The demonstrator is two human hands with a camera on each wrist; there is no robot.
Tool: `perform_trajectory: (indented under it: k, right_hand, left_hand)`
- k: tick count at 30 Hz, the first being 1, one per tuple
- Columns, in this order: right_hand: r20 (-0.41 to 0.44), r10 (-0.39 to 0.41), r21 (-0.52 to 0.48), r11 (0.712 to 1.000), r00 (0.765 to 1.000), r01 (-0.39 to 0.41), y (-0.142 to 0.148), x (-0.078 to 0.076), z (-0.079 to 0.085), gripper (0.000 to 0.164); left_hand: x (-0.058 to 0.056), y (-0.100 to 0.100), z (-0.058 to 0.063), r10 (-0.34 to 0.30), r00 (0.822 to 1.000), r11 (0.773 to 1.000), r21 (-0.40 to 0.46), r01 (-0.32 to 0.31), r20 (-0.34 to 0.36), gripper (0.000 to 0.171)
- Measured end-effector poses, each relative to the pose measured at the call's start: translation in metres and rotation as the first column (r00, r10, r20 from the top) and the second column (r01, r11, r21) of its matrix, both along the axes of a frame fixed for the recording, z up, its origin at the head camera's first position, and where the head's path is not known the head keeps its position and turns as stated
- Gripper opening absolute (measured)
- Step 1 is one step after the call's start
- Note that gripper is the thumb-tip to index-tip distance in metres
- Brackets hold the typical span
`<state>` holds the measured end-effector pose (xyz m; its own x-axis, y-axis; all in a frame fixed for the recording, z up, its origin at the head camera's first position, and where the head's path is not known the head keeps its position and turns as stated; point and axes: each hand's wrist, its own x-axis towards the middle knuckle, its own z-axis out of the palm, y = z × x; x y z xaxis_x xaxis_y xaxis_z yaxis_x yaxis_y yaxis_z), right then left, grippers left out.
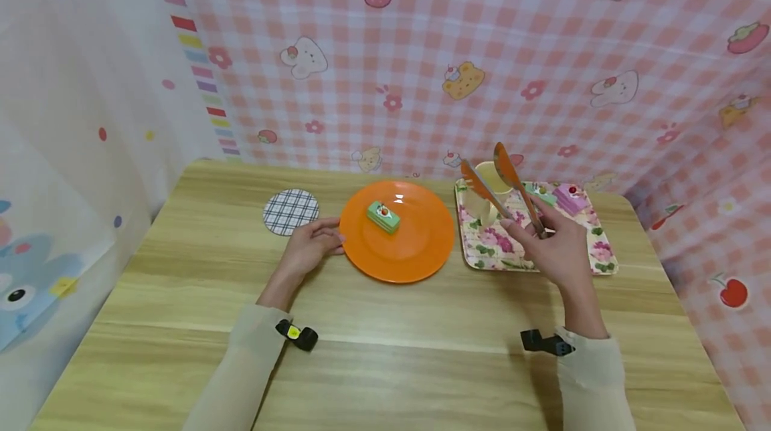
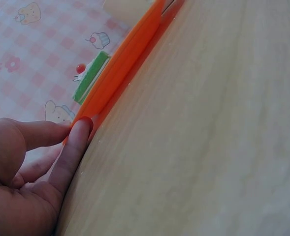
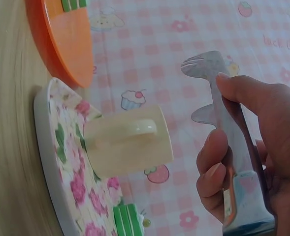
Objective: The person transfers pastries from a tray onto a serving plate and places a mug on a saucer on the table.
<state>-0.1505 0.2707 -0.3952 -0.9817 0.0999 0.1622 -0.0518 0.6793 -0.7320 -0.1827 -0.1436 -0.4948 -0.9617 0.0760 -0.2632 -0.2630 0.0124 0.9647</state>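
"Pale beige sleeves right up front. What're the hands up to?"

"They're apart. Left hand pinches the rim of a round, glossy orange plate with a green-and-white cake slice on it. Right hand grips shiny metal tongs, spread, above a rectangular pink-floral tray holding a cream mug."

"Any writing?"

"Looks like 'luck life' on the pink-and-white gingham cloth."

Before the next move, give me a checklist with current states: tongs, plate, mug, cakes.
1. Right grip on tongs: ok, held.
2. Tongs' tips apart, nothing between: ok.
3. Left grip at orange plate rim: ok, touching.
4. Green cake inside plate rim: ok.
5. Mug upright on floral tray: ok.
6. Tongs' tips over purple cake: not ok, left of it in head view.
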Motion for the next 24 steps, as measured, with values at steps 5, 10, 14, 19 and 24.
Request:
perform_trajectory:
  k: [5, 10, 14, 19, 24]
  right_hand:
    - [0.006, -0.011, 0.007, 1.000, 1.000, 0.011, 0.008, 0.001, 0.002, 0.070]
    - [0.011, -0.055, 0.013, 0.998, 0.998, 0.055, 0.017, 0.000, 0.004, 0.069]
    - [0.054, -0.082, -0.017, 0.996, 0.995, 0.083, 0.025, 0.002, 0.007, 0.073]
    - [0.100, -0.108, -0.036, 0.993, 0.989, 0.112, 0.034, 0.005, 0.012, 0.080]
    - [0.113, -0.150, -0.033, 0.987, 0.982, 0.155, 0.042, 0.005, 0.008, 0.084]
  left_hand:
    - [0.001, 0.000, -0.002, 0.004, 1.000, 1.000, 0.005, -0.005, 0.002, 0.047]
    - [-0.001, 0.000, -0.002, -0.001, 1.000, 1.000, 0.009, 0.001, -0.009, 0.047]
    - [0.000, 0.001, -0.001, -0.007, 1.000, 1.000, 0.002, 0.007, -0.006, 0.047]
    - [0.000, 0.001, 0.002, -0.003, 1.000, 1.000, 0.001, 0.003, -0.009, 0.046]
    - [0.002, -0.001, -0.001, -0.003, 1.000, 1.000, 0.009, 0.003, -0.023, 0.046]
